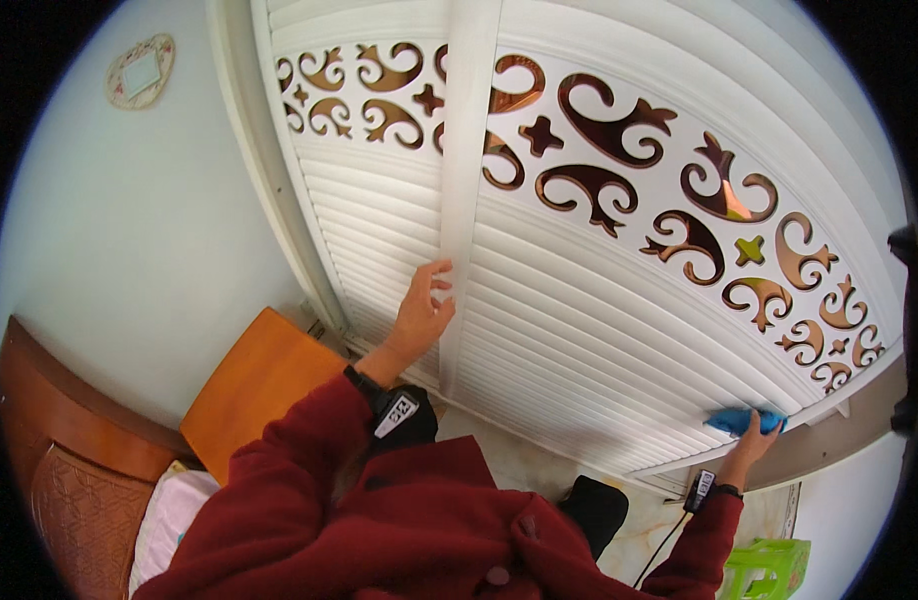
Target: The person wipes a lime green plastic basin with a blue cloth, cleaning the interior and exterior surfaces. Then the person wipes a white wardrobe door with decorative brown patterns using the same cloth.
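Note:
Two white louvered sliding door panels (579, 300) with bronze mirror-like scroll cutouts stand before me. My left hand (427, 304) is at the upright edge between the panels, its fingers apart and slightly curled, holding nothing; whether the fingertips touch the edge I cannot tell. At the far right, my right hand (755, 442) grips a blue cloth (736, 421) against the lower slats, near the panel's outer edge. Part of the cloth is hidden by the fingers. Each wrist wears a black band with a small device.
An orange wooden surface (267, 382) and a brown carved wooden headboard (91, 480) are at the left. A green plastic stool (774, 566) stands at the lower right on the marbled floor (511, 457). A small oval ornament (140, 72) hangs on the wall.

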`<control>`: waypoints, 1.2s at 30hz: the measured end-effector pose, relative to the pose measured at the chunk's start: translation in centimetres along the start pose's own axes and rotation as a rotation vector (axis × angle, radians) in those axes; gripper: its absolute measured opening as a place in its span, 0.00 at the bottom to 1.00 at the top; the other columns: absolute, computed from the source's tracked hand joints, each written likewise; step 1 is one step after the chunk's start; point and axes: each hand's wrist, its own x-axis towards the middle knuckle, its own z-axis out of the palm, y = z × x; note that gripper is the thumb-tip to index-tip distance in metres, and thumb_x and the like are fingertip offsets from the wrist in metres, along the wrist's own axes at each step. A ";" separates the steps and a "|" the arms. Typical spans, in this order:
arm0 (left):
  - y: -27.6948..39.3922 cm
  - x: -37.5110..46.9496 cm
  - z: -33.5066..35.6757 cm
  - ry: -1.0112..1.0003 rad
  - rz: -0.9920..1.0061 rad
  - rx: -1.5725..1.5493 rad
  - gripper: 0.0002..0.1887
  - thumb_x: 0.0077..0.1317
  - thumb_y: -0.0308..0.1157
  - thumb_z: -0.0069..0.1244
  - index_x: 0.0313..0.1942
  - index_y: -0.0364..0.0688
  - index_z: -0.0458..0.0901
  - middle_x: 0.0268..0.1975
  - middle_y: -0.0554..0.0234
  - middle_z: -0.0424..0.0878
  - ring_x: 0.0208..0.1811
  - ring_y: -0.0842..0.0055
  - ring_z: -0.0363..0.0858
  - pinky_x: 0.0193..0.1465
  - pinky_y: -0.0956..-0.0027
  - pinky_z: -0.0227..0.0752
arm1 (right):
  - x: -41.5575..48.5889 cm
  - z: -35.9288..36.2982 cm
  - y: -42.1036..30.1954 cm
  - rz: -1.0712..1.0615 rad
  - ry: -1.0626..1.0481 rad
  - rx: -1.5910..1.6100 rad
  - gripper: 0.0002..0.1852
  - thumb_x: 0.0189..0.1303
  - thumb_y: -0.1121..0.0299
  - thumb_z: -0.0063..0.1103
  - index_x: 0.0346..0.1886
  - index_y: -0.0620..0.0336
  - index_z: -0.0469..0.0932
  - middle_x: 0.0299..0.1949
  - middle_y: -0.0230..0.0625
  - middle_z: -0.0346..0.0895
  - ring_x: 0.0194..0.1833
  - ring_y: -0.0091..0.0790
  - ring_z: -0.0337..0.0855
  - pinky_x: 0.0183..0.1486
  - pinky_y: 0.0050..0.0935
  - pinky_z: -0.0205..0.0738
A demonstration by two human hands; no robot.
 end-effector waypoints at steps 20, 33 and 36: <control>10.9 9.4 -6.4 -0.255 0.765 0.206 0.20 0.59 0.16 0.51 0.53 0.39 0.76 0.60 0.53 0.74 0.58 0.58 0.77 0.57 0.60 0.75 | -16.9 26.7 -38.0 -1.655 -0.849 -0.203 0.17 0.48 0.81 0.64 0.44 0.62 0.81 0.65 0.45 0.74 0.64 0.48 0.76 0.62 0.40 0.74; 20.0 21.3 -8.2 0.113 1.325 0.729 0.19 0.52 0.18 0.56 0.46 0.41 0.81 0.66 0.56 0.73 0.74 0.56 0.65 0.69 0.51 0.63 | -0.2 21.4 -47.7 -1.766 0.096 -0.341 0.10 0.50 0.77 0.66 0.38 0.56 0.84 0.44 0.37 0.81 0.45 0.41 0.81 0.46 0.34 0.76; 21.4 23.6 -9.1 0.165 1.366 0.803 0.23 0.54 0.20 0.57 0.52 0.42 0.78 0.72 0.55 0.68 0.76 0.55 0.61 0.73 0.49 0.59 | 5.4 16.1 -47.3 -1.381 0.328 -0.349 0.12 0.57 0.80 0.59 0.43 0.56 0.85 0.47 0.38 0.79 0.46 0.41 0.81 0.50 0.35 0.76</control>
